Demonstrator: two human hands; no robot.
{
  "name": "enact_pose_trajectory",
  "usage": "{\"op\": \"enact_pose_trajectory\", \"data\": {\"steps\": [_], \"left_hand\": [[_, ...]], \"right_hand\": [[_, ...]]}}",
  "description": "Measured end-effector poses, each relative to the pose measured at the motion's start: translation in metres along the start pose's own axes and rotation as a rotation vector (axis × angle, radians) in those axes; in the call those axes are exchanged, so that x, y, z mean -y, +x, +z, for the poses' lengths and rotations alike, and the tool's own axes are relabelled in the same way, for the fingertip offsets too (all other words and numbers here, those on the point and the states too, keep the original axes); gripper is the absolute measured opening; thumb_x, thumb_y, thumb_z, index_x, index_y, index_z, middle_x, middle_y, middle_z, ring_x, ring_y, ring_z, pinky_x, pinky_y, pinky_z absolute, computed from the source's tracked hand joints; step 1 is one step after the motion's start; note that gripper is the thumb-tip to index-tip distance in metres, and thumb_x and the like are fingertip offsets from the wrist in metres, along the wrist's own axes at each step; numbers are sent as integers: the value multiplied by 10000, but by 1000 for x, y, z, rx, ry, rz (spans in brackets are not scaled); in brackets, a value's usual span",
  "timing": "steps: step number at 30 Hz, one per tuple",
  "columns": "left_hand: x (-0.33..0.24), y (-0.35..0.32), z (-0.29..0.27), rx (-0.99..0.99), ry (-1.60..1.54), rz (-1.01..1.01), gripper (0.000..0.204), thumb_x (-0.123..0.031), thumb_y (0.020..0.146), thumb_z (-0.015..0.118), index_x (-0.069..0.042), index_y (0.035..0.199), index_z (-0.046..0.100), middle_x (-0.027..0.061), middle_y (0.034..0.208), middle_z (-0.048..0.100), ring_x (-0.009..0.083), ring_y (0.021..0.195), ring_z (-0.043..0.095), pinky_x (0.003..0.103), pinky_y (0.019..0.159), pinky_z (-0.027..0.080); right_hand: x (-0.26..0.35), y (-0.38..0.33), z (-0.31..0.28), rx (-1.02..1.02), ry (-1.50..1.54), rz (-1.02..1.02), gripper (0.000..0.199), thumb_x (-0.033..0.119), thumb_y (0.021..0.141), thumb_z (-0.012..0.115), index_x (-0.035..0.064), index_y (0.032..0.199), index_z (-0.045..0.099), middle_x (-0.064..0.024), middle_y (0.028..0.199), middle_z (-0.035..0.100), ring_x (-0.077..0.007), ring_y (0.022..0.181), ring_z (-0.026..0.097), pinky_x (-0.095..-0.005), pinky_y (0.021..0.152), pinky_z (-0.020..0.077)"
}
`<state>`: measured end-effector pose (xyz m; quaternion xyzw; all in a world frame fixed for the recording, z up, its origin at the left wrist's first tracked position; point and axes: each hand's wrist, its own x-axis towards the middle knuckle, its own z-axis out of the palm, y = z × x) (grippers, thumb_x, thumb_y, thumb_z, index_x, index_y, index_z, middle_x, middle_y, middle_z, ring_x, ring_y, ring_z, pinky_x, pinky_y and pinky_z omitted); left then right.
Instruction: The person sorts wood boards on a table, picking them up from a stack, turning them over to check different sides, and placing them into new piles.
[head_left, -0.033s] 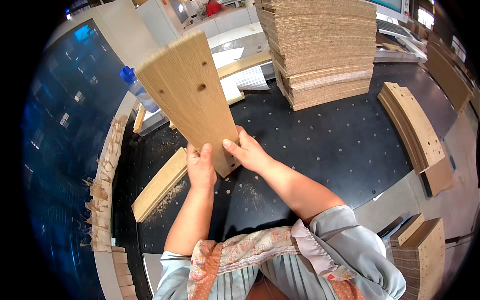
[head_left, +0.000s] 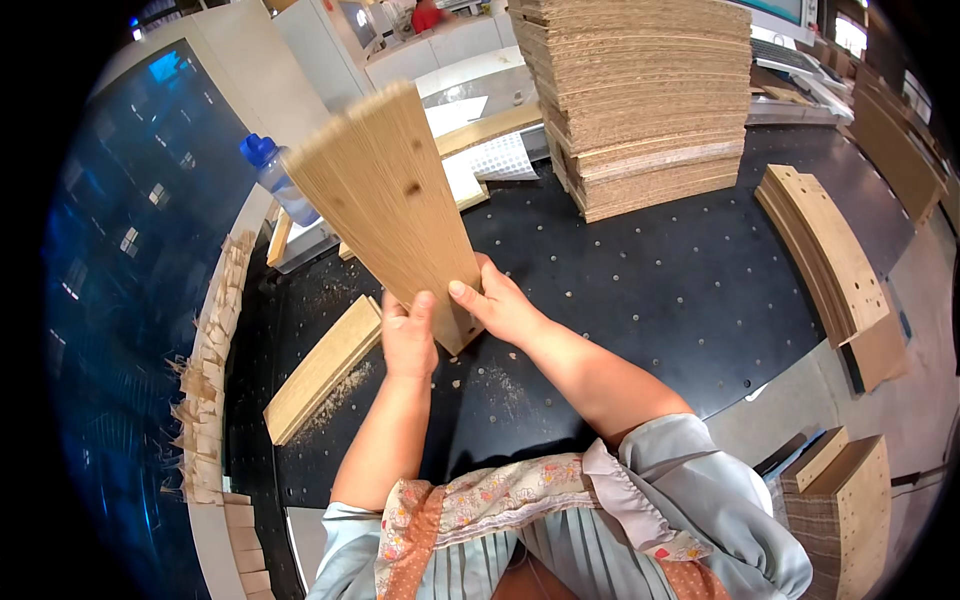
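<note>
A long wood-grain board (head_left: pixel 390 190) with drilled holes stands tilted up in front of me, its far end raised and blurred. My left hand (head_left: pixel 409 335) grips its left edge near the lower end, thumb on the face. On the right edge my right hand (head_left: pixel 500 303) holds it the same way, fingers behind. Whether more boards lie behind this one is hidden. The lower end reaches down close to the black table (head_left: pixel 640 300), and I cannot tell if it touches. Left of my left hand lies a short stack of similar boards (head_left: pixel 325 370) with sawdust beside it.
A tall stack of particle-board panels (head_left: pixel 650 110) stands at the back. Drilled boards are stacked at the right edge (head_left: pixel 825 250), more at the lower right (head_left: pixel 845 510). A blue-capped bottle (head_left: pixel 285 185) stands back left, near a dark glossy panel (head_left: pixel 130 290).
The board's raised end has dropped a little and shifted slightly right, its face turning a bit. My left hand has moved slightly right with it; my right hand has barely moved.
</note>
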<state>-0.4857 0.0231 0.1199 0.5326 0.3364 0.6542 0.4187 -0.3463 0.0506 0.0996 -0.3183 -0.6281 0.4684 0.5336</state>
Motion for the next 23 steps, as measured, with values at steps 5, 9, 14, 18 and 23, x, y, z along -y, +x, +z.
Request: {"op": "enact_pose_trajectory", "data": {"steps": [5,9,14,18,23], "left_hand": [[-2,-7,6,-53,6,-20,461,-165,841,665,19,1220,476,103,1141,568,198,1060,531,320,922,421],[-23,-2,34,-159,-135,33,447,-182,872,625,19,1232,450,122,1162,551,214,1057,539,337,921,433],[-36,-7,70,-218,-300,-53,501,-247,906,575,3,1291,373,124,1236,500,246,1091,530,377,930,448],[-45,-21,72,37,-233,-283,509,-243,902,568,-31,1313,355,106,1246,497,225,1100,534,398,894,475],[-47,-27,12,538,59,-426,693,-248,838,646,-107,1402,268,123,1322,434,277,1197,465,426,932,449]], "right_hand": [[-8,-8,-2,-6,-204,-68,868,429,806,656,-31,1391,210,-256,1373,337,-343,1292,349,-380,1048,317],[34,-33,-16,-37,-399,-150,1069,308,656,806,24,1432,129,-238,1428,239,-357,1321,280,-398,1067,289],[49,-54,-13,-259,-874,-233,1066,261,553,803,81,1425,217,-213,1341,330,-384,1216,362,-492,1009,287],[60,-81,-42,-265,-881,-241,955,276,535,763,100,1373,341,-217,1249,401,-381,1141,415,-470,956,332],[69,-132,-94,-285,-1028,-110,931,234,494,752,105,1338,382,-207,1187,482,-384,1064,509,-468,932,411]]}}
